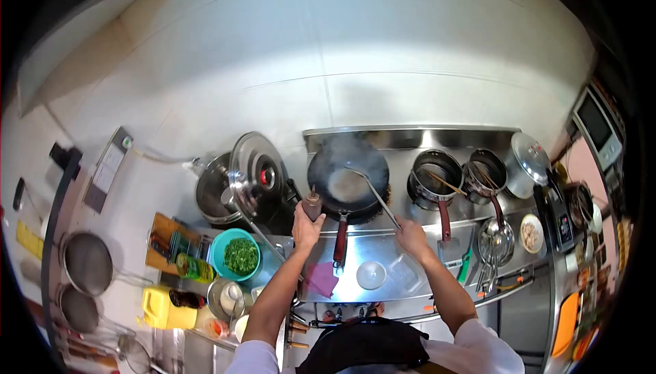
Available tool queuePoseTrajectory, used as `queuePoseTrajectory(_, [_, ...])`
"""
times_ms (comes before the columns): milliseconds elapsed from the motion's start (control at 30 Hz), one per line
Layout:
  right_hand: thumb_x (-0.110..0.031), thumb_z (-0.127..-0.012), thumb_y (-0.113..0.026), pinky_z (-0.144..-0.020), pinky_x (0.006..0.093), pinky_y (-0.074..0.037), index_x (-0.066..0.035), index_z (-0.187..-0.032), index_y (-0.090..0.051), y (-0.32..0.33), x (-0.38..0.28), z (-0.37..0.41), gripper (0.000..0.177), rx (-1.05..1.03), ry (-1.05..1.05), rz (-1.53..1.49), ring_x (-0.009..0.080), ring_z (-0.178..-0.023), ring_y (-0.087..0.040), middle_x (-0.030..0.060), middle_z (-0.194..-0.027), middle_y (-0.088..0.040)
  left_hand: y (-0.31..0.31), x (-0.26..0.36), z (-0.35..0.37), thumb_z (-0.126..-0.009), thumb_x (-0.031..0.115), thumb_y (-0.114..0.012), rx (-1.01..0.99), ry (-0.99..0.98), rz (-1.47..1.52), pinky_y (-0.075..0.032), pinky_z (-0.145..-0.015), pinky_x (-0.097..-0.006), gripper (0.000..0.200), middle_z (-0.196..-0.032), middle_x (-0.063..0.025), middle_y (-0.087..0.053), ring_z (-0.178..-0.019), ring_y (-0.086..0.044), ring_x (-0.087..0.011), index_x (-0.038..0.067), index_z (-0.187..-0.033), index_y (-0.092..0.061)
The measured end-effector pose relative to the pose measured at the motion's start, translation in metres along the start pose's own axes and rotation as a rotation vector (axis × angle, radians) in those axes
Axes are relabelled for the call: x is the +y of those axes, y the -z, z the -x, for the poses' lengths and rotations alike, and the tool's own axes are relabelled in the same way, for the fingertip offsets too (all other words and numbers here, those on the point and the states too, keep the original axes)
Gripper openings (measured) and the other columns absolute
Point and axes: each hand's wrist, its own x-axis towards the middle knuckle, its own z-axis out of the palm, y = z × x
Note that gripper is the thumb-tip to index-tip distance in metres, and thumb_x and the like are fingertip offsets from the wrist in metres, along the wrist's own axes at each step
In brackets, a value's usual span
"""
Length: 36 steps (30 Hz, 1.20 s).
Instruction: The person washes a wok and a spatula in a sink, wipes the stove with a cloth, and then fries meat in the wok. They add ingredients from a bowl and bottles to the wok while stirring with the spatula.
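Observation:
My left hand [307, 227] is wrapped round a dark squeeze bottle [312, 206], its nozzle pointing up, just left of the wok. In my right hand [412, 237] is the handle of a long metal ladle [376, 193], whose far end reaches into the wok. Steam rises from the black wok [323, 176], and a pale patch of content shows in its middle. The wok's dark red handle [340, 243] points toward me, touched by neither hand. A white bowl [371, 275] and a pink cloth [320, 279] lie on the steel counter [352, 237] between my forearms.
Two saucepans [435, 173] [486, 171] with chopsticks stand right of the wok. A large pot [217, 189] with a tilted lid [258, 176] stands left. Nearer are a teal bowl [219, 254] of chopped greens [241, 256] and a yellow jug [167, 309]. Ladles rest in a container [495, 241] at right.

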Motion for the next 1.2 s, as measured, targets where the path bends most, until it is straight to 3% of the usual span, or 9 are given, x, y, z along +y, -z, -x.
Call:
queuePoseTrajectory(333, [-0.009,-0.076,-0.053,-0.074,0.0492,-0.049,-0.007,-0.126,-0.053,-0.073,0.009,-0.014,0.049,-0.082,0.107,0.207,0.041,-0.083,-0.063,0.0249,-0.094,-0.064,0.157,-0.046,0.131,-0.074,0.015,-0.077,0.502,0.197,0.487,-0.041,-0.095,-0.035,0.076,-0.119,-0.0172,-0.053,-0.11,-0.053,-0.025,0.001,-0.133,-0.031])
queuePoseTrajectory(400, [-0.009,-0.078,-0.059,-0.09,0.0429,-0.045,0.0,-0.128,-0.05,-0.062,-0.006,-0.01,0.052,-0.166,-0.042,0.102,0.0397,-0.106,-0.057,0.0271,-0.111,-0.06,0.187,-0.09,0.163,-0.074,0.016,-0.077,0.729,0.212,0.477,-0.039,-0.097,-0.0337,0.074,-0.12,-0.0158,-0.05,-0.112,-0.05,-0.0248,0.001,-0.132,-0.033])
queuePoseTrajectory(500, [-0.011,-0.079,-0.058,-0.04,0.034,-0.045,-0.001,-0.129,-0.051,-0.099,0.082,-0.03,0.051,-0.056,0.101,0.115,0.0194,-0.041,-0.055,0.0135,-0.063,-0.06,0.265,-0.117,0.204,-0.075,0.016,-0.076,0.923,0.343,0.295,-0.039,-0.095,-0.0345,0.07,-0.12,-0.0168,-0.049,-0.109,-0.05,-0.0258,0.001,-0.13,-0.036])
queuePoseTrajectory(600, [-0.013,-0.079,-0.059,-0.041,0.034,-0.046,0.001,-0.128,-0.05,-0.063,0.024,-0.018,0.052,-0.159,-0.08,-0.032,0.0201,-0.042,-0.057,0.0144,-0.063,-0.061,0.306,-0.188,0.228,-0.076,0.012,-0.073,1.158,0.371,0.124,-0.04,-0.094,-0.0361,0.067,-0.119,-0.018,-0.049,-0.108,-0.05,-0.0262,0.001,-0.13,-0.034])
queuePoseTrajectory(633, [-0.015,-0.078,-0.061,-0.059,0.038,-0.047,-0.001,-0.129,-0.051,-0.063,0.026,-0.02,0.053,-0.158,-0.123,0.024,0.0275,-0.061,-0.061,0.0185,-0.073,-0.063,0.314,-0.21,0.234,-0.077,0.011,-0.073,1.221,0.42,0.056,-0.039,-0.094,-0.0366,0.066,-0.118,-0.0183,-0.049,-0.108,-0.05,-0.0262,0.001,-0.129,-0.033])
queuePoseTrajectory(667, [-0.016,-0.077,-0.064,-0.077,0.0421,-0.048,-0.003,-0.129,-0.052,-0.062,0.025,-0.019,0.055,-0.156,-0.169,0.077,0.0349,-0.079,-0.065,0.0226,-0.083,-0.066,0.317,-0.241,0.24,-0.077,0.011,-0.073,1.22,0.422,0.063,-0.039,-0.094,-0.0366,0.066,-0.118,-0.0183,-0.049,-0.108,-0.05,-0.0262,0.001,-0.129,-0.033])
queuePoseTrajectory(867, [-0.016,-0.076,-0.063,-0.076,0.0418,-0.048,-0.001,-0.124,-0.055,-0.056,0.016,-0.016,0.051,-0.086,0.083,0.27,0.0361,-0.079,-0.064,0.0229,-0.082,-0.065,0.295,-0.385,0.244,-0.074,0.005,-0.074,1.206,0.452,0.222,-0.038,-0.097,-0.0372,0.073,-0.12,-0.0168,-0.047,-0.11,-0.05,-0.0266,0.004,-0.13,-0.027])
queuePoseTrajectory(1067, [-0.014,-0.078,-0.058,-0.073,0.0421,-0.049,0.001,-0.121,-0.056,-0.032,0.02,-0.002,0.046,0.059,-0.001,0.148,0.0372,-0.08,-0.063,0.0222,-0.088,-0.065,0.263,-0.355,0.233,-0.074,0.001,-0.072,1.305,0.779,-0.146,-0.034,-0.1,-0.0359,0.063,-0.12,-0.0165,-0.045,-0.113,-0.047,-0.0273,0.001,-0.124,-0.033])
queuePoseTrajectory(1200, [-0.012,-0.078,-0.055,-0.073,0.0402,-0.049,-0.002,-0.122,-0.057,-0.015,0.014,0.016,0.045,0.147,-0.007,0.147,0.0338,-0.079,-0.064,0.0203,-0.086,-0.065,0.232,-0.352,0.209,-0.073,0.006,-0.074,1.306,0.544,0.28,-0.035,-0.1,-0.0358,0.074,-0.127,-0.022,-0.041,-0.118,-0.043,-0.0321,-0.003,-0.132,-0.03])
